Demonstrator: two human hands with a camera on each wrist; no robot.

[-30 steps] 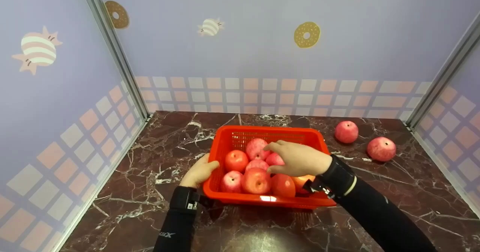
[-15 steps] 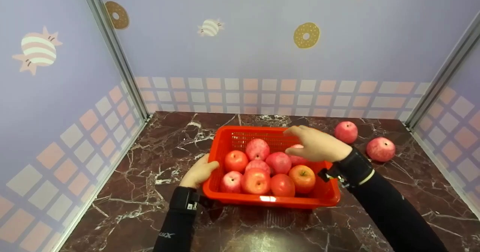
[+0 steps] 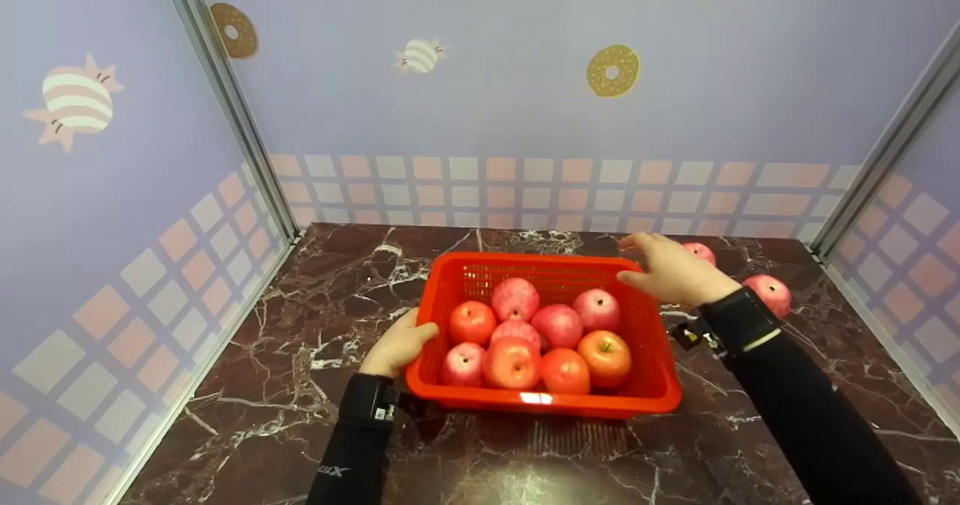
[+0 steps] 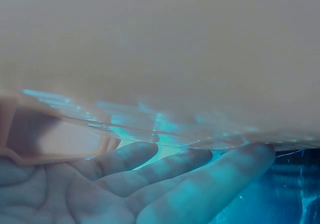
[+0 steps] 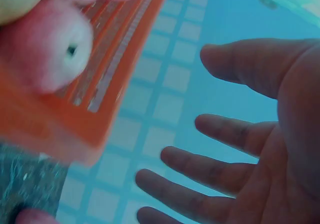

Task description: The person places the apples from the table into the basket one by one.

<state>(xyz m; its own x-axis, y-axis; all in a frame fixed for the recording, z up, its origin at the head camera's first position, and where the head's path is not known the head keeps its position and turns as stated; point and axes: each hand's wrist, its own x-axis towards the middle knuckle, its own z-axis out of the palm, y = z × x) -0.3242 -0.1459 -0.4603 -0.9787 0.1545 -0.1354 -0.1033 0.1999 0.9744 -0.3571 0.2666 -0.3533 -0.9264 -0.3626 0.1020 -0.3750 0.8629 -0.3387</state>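
Note:
A red plastic basket [image 3: 540,400] stands on the marble-patterned table, holding several red and pink apples [image 3: 559,326] and an orange-red apple [image 3: 604,358]. At its left side my left hand [image 3: 396,346] holds the basket, thumb over the rim and the fingers outside; the left wrist view shows fingers [image 4: 180,171] stretched against the mesh wall. Above the back right corner of the basket, my right hand [image 3: 671,271] hovers with nothing in it. Its fingers [image 5: 205,171] are spread and loosely extended in the right wrist view.
Behind the right hand, partly hidden, one pink apple [image 3: 699,251] lies on the table. Another pink apple [image 3: 771,295] lies farther right, partly covered by the wrist. Patterned wall panels [image 3: 487,115] enclose the back and both sides.
My right hand has moved right, from over the apples to the basket's back right corner, uncovering the apples inside and partly covering the loose ones. My left hand stays at the rim.

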